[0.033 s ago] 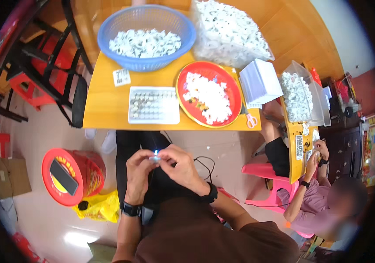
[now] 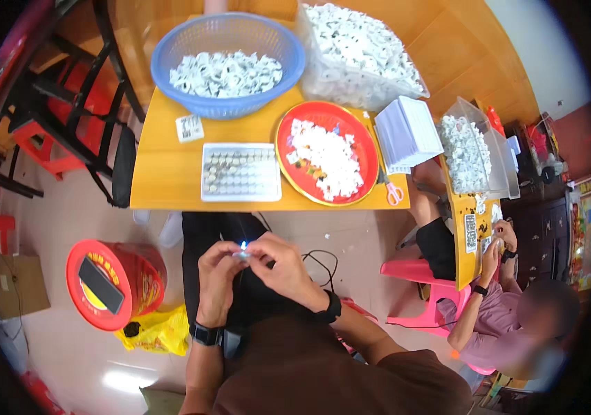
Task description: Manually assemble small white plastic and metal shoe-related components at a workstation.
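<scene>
Below the near edge of the yellow table (image 2: pixel 171 187), over our lap, we hold 1 small white part (image 2: pixel 243 253) with a blue glint between both hands. Our left hand (image 2: pixel 216 280) has its fingers curled in, pinching the part from the left; our right hand (image 2: pixel 283 268) closes thumb and forefinger on it from the right. The part sits clear of the table edge, with open floor on either side of our knees.

Going left to right: a black and red chair frame (image 2: pixel 67 104) stands against the table's left end, and below it a red round bin (image 2: pixel 112 283) with a yellow bag (image 2: pixel 160 332) just beside it narrows the floor on our left. On the table, a blue basket (image 2: pixel 229 62) of white parts lies at the far side, a grey tray (image 2: pixel 240 171) of small cells near our edge, then a red plate (image 2: pixel 326 152) heaped with white parts. Behind it is a clear bag (image 2: pixel 357 55) of parts; a white stack (image 2: pixel 409 131) and pink scissors (image 2: pixel 392 192) lie at the right end. Further right, another person (image 2: pixel 503 325) on a pink chair (image 2: pixel 420 290) works at a 2nd yellow table (image 2: pixel 465 235), closing off that side.
</scene>
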`<action>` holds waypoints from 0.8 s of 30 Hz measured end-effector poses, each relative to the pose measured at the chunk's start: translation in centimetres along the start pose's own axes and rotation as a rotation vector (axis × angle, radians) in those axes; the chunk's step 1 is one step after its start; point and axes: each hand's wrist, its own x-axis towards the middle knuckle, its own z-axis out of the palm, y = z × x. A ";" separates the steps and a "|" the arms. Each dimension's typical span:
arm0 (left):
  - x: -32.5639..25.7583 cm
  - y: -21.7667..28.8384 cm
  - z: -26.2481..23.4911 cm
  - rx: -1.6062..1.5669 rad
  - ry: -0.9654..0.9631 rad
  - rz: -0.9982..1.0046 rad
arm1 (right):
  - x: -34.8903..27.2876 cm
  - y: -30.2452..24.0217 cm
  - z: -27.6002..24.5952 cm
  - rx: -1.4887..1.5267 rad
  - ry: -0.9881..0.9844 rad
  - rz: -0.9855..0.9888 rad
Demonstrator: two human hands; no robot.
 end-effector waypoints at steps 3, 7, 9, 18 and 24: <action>2.2 1.7 1.0 -0.092 -0.022 0.006 | 3.2 -1.1 -0.7 -0.038 -0.011 -0.043; 3.8 2.5 -0.3 -0.129 0.014 -0.047 | 5.3 -1.2 0.2 -0.073 -0.035 -0.051; 4.7 2.9 -0.5 -0.142 0.024 -0.055 | 6.5 -1.3 0.4 -0.088 -0.066 -0.056; 6.8 6.1 0.8 -0.040 -0.078 -0.186 | 9.2 -2.5 -2.4 -0.073 -0.112 0.098; 10.0 3.8 -5.7 0.006 -0.060 -0.424 | 13.4 -10.8 -12.5 -0.295 -0.181 0.035</action>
